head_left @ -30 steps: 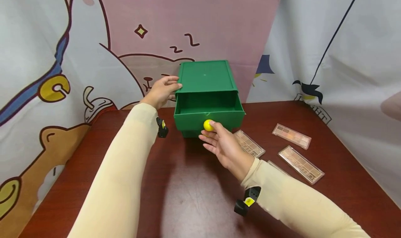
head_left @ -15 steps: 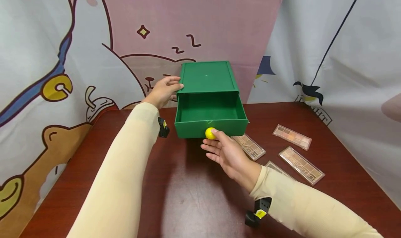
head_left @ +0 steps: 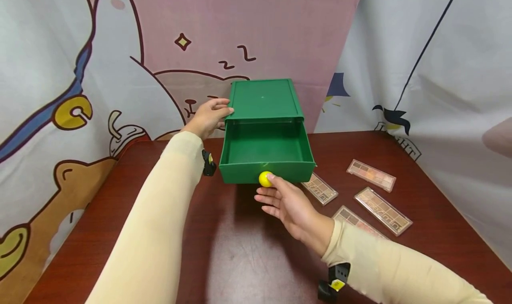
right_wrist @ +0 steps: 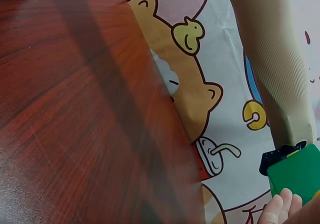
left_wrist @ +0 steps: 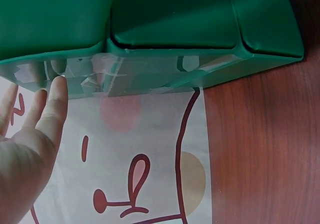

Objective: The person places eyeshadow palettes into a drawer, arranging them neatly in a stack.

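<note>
A green box (head_left: 264, 97) stands at the back of the table, its green drawer (head_left: 240, 173) pulled well out and bare inside. On the drawer front is a round yellow knob (head_left: 264, 179), which my right hand (head_left: 296, 210) pinches between thumb and index finger, the other fingers spread loosely below. My left hand (head_left: 206, 117) rests its fingertips against the box's left side. The left wrist view shows that hand (left_wrist: 27, 154) with extended fingers (left_wrist: 57, 99) at the clear tape (left_wrist: 95, 74) on the box's side. Only fingertips of the right hand (right_wrist: 280, 209) show in the right wrist view.
Several makeup palettes lie to the right on the dark red table (head_left: 248, 250): one (head_left: 372, 175) farther back, one (head_left: 383, 210) nearer, one (head_left: 320, 188) by the drawer, one (head_left: 354, 219) partly behind the right sleeve. A printed cloth (head_left: 280, 28) hangs close behind the box.
My right hand has drawn the drawer toward me by its yellow knob, so more of the inside shows. The left hand has stayed against the box.
</note>
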{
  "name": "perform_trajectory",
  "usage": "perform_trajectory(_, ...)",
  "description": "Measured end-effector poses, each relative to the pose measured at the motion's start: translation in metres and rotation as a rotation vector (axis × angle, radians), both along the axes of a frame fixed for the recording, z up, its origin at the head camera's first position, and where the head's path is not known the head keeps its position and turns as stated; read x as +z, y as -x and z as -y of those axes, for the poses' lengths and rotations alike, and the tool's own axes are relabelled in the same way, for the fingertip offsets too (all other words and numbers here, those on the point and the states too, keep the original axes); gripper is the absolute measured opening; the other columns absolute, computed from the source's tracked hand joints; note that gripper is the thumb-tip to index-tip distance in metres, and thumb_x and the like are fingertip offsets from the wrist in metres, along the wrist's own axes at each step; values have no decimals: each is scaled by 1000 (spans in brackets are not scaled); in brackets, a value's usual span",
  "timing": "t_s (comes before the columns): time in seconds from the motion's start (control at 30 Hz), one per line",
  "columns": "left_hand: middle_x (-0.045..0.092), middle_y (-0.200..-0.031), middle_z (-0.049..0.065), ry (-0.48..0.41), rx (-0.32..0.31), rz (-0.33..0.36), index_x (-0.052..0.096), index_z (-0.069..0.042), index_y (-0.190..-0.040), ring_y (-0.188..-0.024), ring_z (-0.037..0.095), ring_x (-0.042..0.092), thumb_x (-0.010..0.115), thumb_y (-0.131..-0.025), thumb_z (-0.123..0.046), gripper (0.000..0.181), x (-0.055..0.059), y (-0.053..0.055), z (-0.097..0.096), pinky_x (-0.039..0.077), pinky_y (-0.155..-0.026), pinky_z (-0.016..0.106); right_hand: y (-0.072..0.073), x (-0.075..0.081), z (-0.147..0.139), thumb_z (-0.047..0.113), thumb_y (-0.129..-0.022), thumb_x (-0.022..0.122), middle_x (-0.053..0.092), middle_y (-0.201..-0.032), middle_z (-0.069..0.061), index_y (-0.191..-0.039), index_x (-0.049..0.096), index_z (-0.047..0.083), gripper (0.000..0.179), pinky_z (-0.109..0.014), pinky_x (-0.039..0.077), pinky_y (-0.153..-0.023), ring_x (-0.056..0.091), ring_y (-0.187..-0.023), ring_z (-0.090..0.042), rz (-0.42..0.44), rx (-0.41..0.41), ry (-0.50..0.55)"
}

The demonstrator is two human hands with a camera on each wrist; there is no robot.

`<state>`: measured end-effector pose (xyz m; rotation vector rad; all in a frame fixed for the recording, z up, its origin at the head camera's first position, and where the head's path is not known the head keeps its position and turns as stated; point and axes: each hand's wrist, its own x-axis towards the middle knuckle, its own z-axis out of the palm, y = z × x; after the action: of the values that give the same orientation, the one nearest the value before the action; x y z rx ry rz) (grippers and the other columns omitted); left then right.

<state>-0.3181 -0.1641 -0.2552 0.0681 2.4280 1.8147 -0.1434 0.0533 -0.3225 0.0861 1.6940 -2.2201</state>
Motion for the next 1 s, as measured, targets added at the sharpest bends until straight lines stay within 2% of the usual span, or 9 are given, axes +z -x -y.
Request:
perform_trajectory(0.67,41,-147,7,17,8,-7,42,-19,-146,-130,24,46,57,-99,-26,50,-4,-2,-3,40,-107,41,-16,-5,-4,33,-98,49,65,-95,-4,-120,52,2,38,-28,51,-79,65,-91,-17,-10,-14,-35)
perform_trajectory(0.8,41,-148,6,26,11,-5,43,-20,-146,-128,28,48,56,-99,-28,49,-4,-3,-3,40,-107,43,-19,-11,-12,34,-98,50,68,-102,-7,-124,52,-1,43,-28,50,-80,66,-95,-18,-66,25,-110)
perform_trajectory(0.9,40,-148,6,29,9,-11,43,-19,-145,-128,28,48,56,-99,-28,49,-4,-3,-2,40,-107,42,-20,-22,-26,29,-98,53,68,-109,-12,-125,55,-4,43,-30,51,-81,66,-99,-22,-152,60,-219)
perform_trajectory(1.0,40,-147,7,18,6,-23,42,-18,-145,-128,27,48,57,-99,-28,50,-3,-3,0,41,-106,41,-18,-34,-45,24,-97,57,68,-112,-16,-124,58,-4,40,-33,53,-83,66,-102,-26,-232,48,-337)
